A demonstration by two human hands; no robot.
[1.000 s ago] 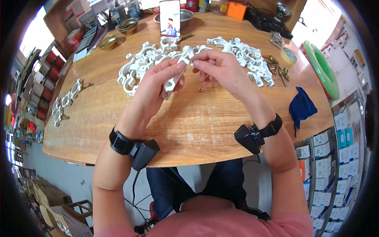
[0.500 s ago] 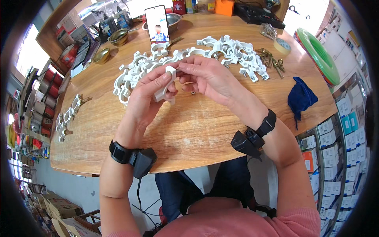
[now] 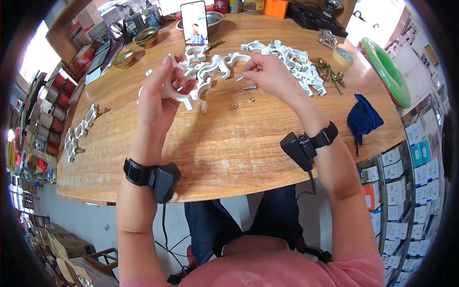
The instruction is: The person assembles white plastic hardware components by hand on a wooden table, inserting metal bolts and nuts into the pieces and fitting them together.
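Note:
My left hand [image 3: 158, 88] is closed round a white plastic half-ring pipe clamp [image 3: 180, 95], raised over the table's left-middle. Another white curved clamp half [image 3: 204, 91] lies just right of it. Out to the right, my right hand [image 3: 270, 74] is pinched, fingertips low over the tabletop. A small silver screw [image 3: 240, 79] shows right by those fingertips; whether they grip it or it lies on the wood is unclear. A second screw [image 3: 249, 88] and two small nuts [image 3: 234, 105] lie on the wood nearer to me. Beyond both hands spread loose white clamp parts [image 3: 291, 62].
A phone [image 3: 194, 24] stands upright behind the parts. Brass-coloured bolts [image 3: 330, 74], a tape roll [image 3: 343, 56] and a blue cloth pouch [image 3: 364, 117] are on the right. Joined clamps with bolts [image 3: 86, 119] lie at the left edge. Bowls [image 3: 146, 37] stand at the back left.
My hands have parted: the left went left with the clamp half, the right moved right, away from it. Screws and nuts on the wood now show between them.

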